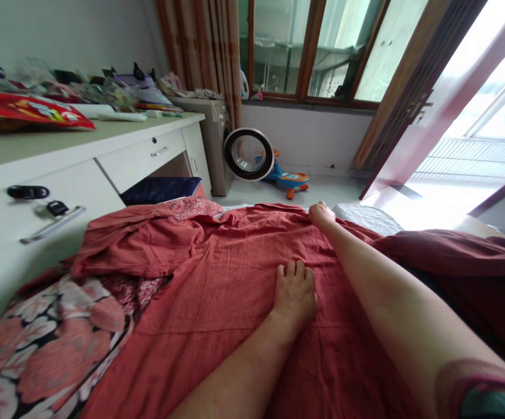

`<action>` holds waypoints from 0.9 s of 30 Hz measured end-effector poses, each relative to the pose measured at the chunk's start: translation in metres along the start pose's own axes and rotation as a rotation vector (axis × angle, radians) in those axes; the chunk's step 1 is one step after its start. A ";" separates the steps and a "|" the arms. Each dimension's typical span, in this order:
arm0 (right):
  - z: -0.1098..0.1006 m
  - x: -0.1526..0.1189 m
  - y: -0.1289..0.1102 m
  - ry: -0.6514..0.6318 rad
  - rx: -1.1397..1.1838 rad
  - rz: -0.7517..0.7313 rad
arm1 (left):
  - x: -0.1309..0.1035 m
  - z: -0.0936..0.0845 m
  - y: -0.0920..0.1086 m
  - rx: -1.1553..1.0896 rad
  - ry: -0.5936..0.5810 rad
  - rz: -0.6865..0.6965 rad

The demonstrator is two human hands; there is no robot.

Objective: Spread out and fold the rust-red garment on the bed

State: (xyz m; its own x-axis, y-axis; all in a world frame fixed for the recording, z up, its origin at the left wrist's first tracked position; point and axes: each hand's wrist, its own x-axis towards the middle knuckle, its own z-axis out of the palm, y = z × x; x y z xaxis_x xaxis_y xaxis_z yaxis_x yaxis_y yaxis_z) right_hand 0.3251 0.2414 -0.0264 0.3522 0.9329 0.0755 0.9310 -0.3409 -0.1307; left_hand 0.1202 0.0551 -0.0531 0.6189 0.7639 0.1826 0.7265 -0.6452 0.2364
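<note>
A rust-red garment [235,279], seemingly a shirt or dress, lies spread out in front of me, with one sleeve [134,244] folded out to the left. On its middle rests my left hand [296,294], palm down, the fingers laid on the cloth and slightly apart. Farther off, my right hand [321,214] is closed at the garment's far edge, its fingers gripping the fabric; the fingertips are partly hidden. Wrinkles run through the cloth between the sleeve and the far edge.
A floral cloth [55,343] lies at the left, and darker red fabric [457,253] at the right. Beyond stand a white desk [142,142] piled with things, a washing machine with its round door [249,153] open, and a blue ride-on toy [285,176].
</note>
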 end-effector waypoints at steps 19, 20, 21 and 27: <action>0.043 -0.017 -0.011 0.096 0.198 0.000 | 0.000 0.012 0.000 -0.056 -0.053 -0.115; 0.043 -0.019 -0.008 0.080 0.186 -0.019 | 0.001 0.012 0.000 -0.053 -0.044 -0.127; 0.042 -0.022 -0.003 0.056 0.163 -0.031 | 0.001 0.011 0.001 -0.049 -0.035 -0.144; 0.035 -0.032 0.029 -0.086 0.028 -0.011 | 0.003 0.010 0.001 -0.025 -0.045 -0.204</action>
State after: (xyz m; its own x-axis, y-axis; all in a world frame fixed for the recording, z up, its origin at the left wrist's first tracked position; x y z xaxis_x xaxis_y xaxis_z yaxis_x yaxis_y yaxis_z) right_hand 0.3373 0.2054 -0.0674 0.3308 0.9437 -0.0080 0.9315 -0.3279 -0.1576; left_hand 0.1254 0.0564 -0.0616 0.4725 0.8771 0.0860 0.8310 -0.4759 0.2880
